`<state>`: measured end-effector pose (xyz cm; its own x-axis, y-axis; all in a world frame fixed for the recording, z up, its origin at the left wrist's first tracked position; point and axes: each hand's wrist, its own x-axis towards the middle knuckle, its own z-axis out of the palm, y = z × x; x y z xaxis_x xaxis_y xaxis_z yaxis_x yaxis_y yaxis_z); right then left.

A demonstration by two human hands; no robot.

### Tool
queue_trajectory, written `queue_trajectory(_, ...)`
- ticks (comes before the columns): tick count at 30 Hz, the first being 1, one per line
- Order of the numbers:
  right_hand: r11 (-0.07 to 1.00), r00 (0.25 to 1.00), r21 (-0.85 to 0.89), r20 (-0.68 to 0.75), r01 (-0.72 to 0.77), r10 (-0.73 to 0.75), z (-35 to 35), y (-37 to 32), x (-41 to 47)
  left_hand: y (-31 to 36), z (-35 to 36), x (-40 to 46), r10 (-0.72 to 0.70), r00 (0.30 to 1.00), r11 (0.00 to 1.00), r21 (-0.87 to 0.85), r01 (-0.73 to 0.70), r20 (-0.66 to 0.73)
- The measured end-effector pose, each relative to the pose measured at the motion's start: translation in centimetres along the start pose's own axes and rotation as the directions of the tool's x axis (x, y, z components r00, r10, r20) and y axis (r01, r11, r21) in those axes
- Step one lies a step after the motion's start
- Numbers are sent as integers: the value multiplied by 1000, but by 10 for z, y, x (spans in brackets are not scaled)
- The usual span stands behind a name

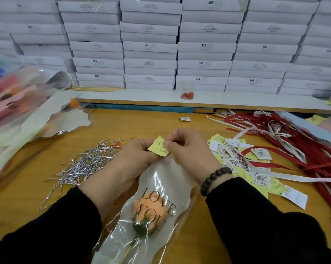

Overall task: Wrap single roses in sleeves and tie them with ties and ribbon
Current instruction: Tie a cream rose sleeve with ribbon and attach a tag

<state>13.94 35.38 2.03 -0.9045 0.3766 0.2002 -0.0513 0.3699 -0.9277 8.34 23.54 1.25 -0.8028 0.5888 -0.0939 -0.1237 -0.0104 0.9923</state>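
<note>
Pinching a small yellow handwritten note point(158, 146) between thumb and forefinger, the right hand point(187, 147) holds its right edge while the left hand point(134, 159) pinches the opposite side, fingers of both curled close on the paper. The note sits just above the mouth of the clear sleeve point(160, 187) printed "LOVE YOU", probably so it can be stuck to or slipped into that open end. Inside the sleeve lies the orange rose point(151, 210), head toward the hands, wooden stem pointing back at the person. The sleeve rests on the wooden table point(122, 122) between the forearms, which likely keeps it steady. Silver twist ties point(84, 164) lie heaped to the left, more paper notes point(242, 159) and red ribbon point(303, 149) to the right, all within reach for tying.
</note>
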Motion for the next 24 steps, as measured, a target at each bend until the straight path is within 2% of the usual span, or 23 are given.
queue_trajectory(6, 1000, 999, -13, -40, 1, -2, -3, 4, 0, 2, -3, -2, -23, 992, 999, -23, 26, 123)
queue_trajectory(13, 999, 997, 8, -69, 43, -42, -5, 3, -1, 11, -13, -2, -94, 945, 995, -3, 100, 315)
queue_trajectory(19, 999, 997, 10, -64, 44, -43, -5, 2, -2, 7, -9, -1, -65, 983, 997, -32, 72, 173)
queue_trajectory(24, 998, 999, 56, -46, -14, 17, -7, 5, 0, 8, -8, -2, -50, 989, 997, -53, 58, 142)
